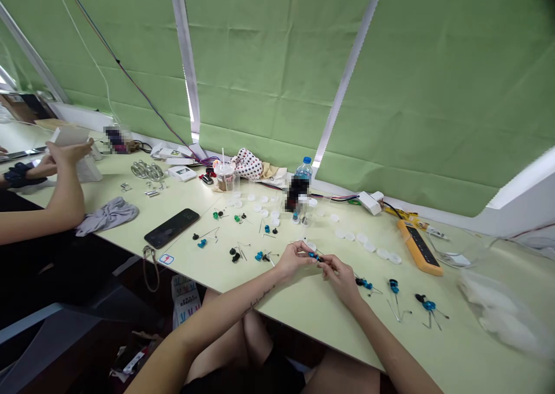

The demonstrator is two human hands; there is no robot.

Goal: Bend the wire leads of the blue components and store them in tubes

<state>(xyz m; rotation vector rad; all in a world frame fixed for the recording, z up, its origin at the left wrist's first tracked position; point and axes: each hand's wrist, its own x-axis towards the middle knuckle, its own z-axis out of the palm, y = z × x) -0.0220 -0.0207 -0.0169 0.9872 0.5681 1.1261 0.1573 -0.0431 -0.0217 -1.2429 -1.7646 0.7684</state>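
Observation:
Above the pale tabletop, my left hand (295,259) pinches a small blue and black part (313,256) with a thin metal rod beside it. My right hand (340,271) is closed on the black end of the same part, fingertips almost meeting the left ones. The fingers cover much of the part. Right of my right hand lie similar blue and black pieces with bent metal rods (393,286), and another such set (428,305). To the left of my left hand is one more blue and black cluster (261,256) with rods.
White round caps (361,238) lie in a row behind my hands. A black phone (171,227), a grey cloth (107,215) and a lidded drink cup (225,176) stand left. An orange power strip (420,247) and plastic bag (503,313) are right. Another person's arm (65,192) is far left.

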